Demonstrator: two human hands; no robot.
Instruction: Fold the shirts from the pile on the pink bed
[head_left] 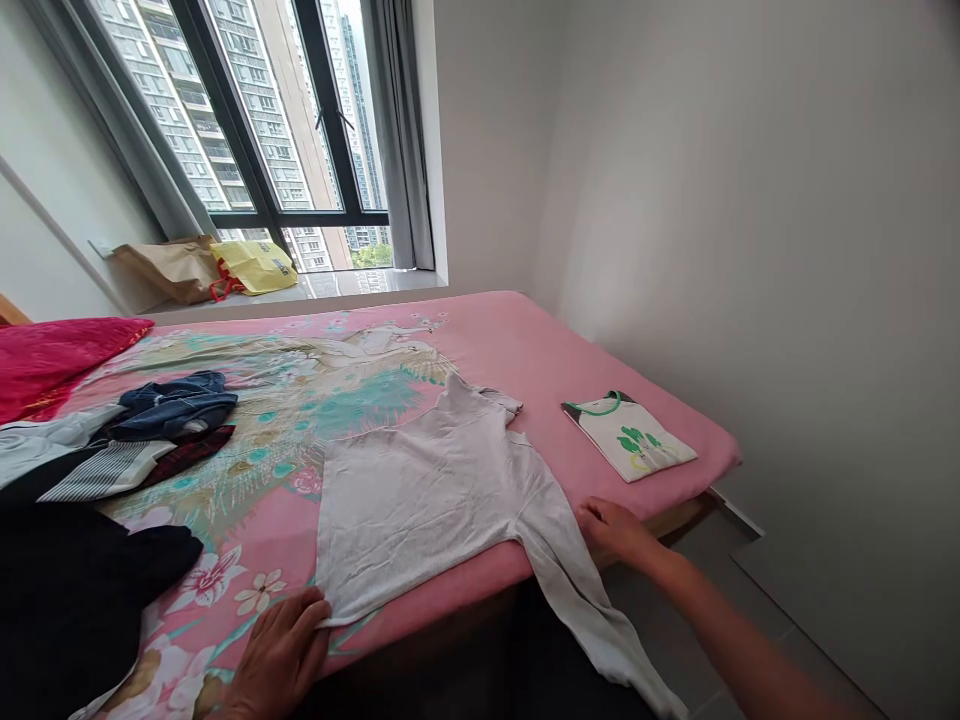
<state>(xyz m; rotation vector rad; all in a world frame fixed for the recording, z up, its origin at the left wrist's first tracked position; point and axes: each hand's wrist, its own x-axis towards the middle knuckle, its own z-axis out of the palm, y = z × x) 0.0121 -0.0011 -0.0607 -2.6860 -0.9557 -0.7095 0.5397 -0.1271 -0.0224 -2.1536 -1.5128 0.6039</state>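
A light grey long-sleeved shirt (420, 490) is spread on the bed, its collar pointing away from me and toward the right. One of its sleeves hangs over the bed's front edge. At the near left hem corner, my left hand (281, 650) is closed, thumb and fingers pinching the fabric. My right hand (613, 530) is beside the hanging sleeve, with its fingers curled in and no cloth visible in them. Beyond that hand lies a folded white T-shirt (637, 440) with a green neckline and a green plant print.
On the bed's left are a black garment (75, 600), a pile of clothes (172, 405) and a red pillow (60, 360). A pink patterned sheet (487, 330) covers the bed. Paper bag (169, 270) and yellow bag (259, 265) rest on the windowsill. A wall stands right.
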